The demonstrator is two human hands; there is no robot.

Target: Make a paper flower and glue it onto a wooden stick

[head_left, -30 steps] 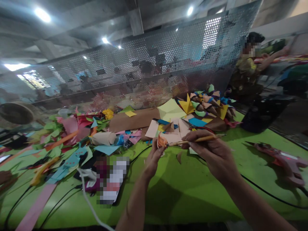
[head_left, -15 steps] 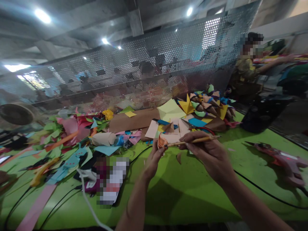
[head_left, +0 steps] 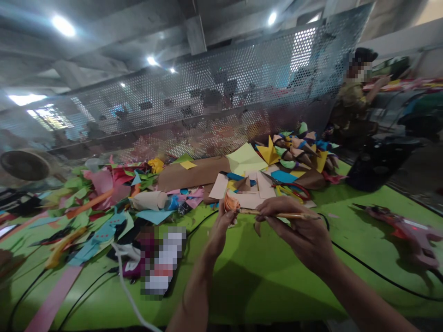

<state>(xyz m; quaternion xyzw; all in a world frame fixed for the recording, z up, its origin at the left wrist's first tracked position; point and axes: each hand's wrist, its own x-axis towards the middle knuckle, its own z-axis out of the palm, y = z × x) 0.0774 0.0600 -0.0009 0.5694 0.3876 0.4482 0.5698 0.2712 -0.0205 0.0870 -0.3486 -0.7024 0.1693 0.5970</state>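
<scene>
My left hand (head_left: 221, 228) pinches a small piece of curled, layered orange paper (head_left: 231, 201), rounded like a flower. A thin, pencil-like wooden stick (head_left: 289, 215) lies across my right hand (head_left: 299, 230), gripped between thumb and fingers. The stick's left end meets the right side of the orange paper; whether it goes inside I cannot tell. Behind my hands lie pale paper sheets (head_left: 218, 185), a folded brown and blue paper piece (head_left: 242, 183) and red-handled scissors (head_left: 300, 191).
Coloured paper scraps (head_left: 100, 182) heap up at the left, near a phone (head_left: 166, 263) and cables. Finished-looking paper cones (head_left: 299, 150) pile up at the back right. A pink glue gun (head_left: 408, 230) lies on the green table (head_left: 270, 295). Beyond is a co-worker (head_left: 356, 97).
The stick's right end has dipped and my right hand has shifted slightly down. The orange paper has turned a little in my left hand. The co-worker's outstretched arm has drawn back.
</scene>
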